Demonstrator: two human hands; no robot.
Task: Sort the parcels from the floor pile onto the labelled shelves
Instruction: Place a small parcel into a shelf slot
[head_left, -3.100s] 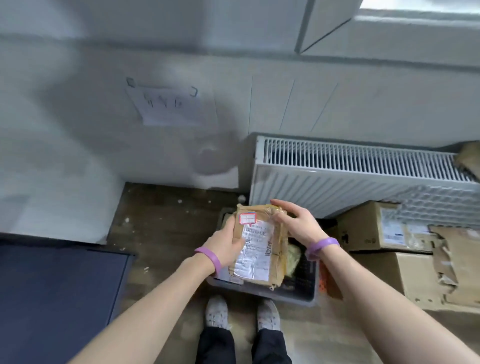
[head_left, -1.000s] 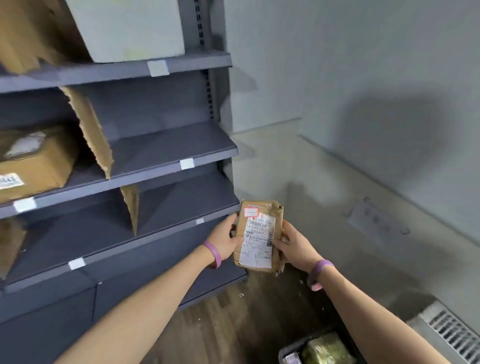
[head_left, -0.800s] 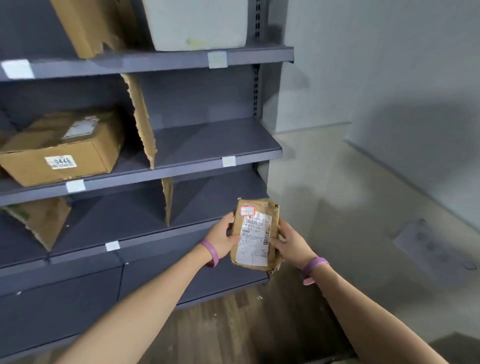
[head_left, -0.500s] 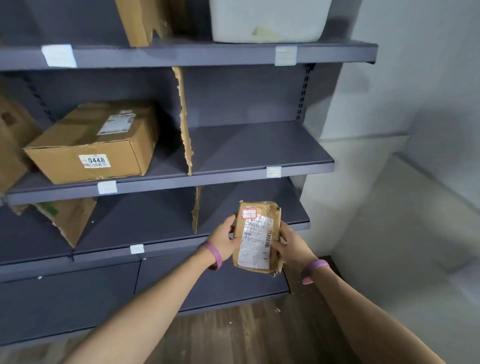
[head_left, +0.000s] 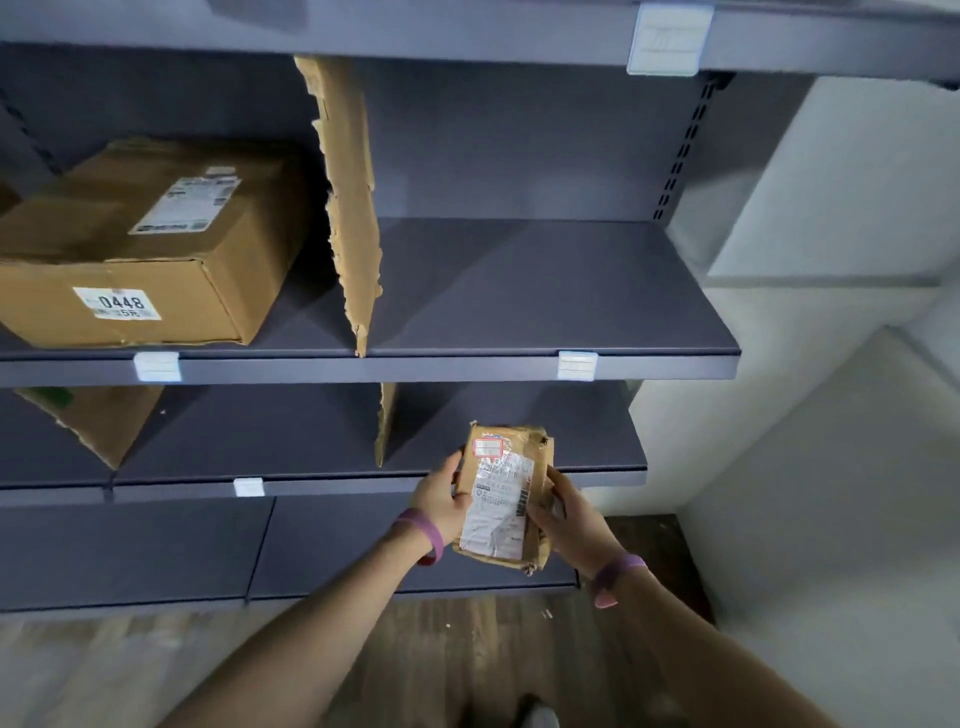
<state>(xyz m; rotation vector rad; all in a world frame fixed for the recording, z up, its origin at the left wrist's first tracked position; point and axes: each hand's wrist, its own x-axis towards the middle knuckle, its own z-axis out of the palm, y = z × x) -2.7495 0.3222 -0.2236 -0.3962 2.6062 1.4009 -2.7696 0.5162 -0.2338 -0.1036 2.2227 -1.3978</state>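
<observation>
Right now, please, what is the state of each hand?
Left hand: closed on the left edge of the small parcel.
Right hand: closed on the same parcel's right edge.

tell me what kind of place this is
Most likely a parcel sorting or pickup storeroom. Metal shelves carry label tags on their edges and are split by cardboard dividers, a cardboard box numbered 0448 sits on one, and the left hand and right hand hold a parcel with a shipping label.

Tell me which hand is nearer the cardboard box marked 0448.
Left. The left hand grips the parcel on the edge facing the box; the right hand grips the opposite edge, farther right.
</observation>
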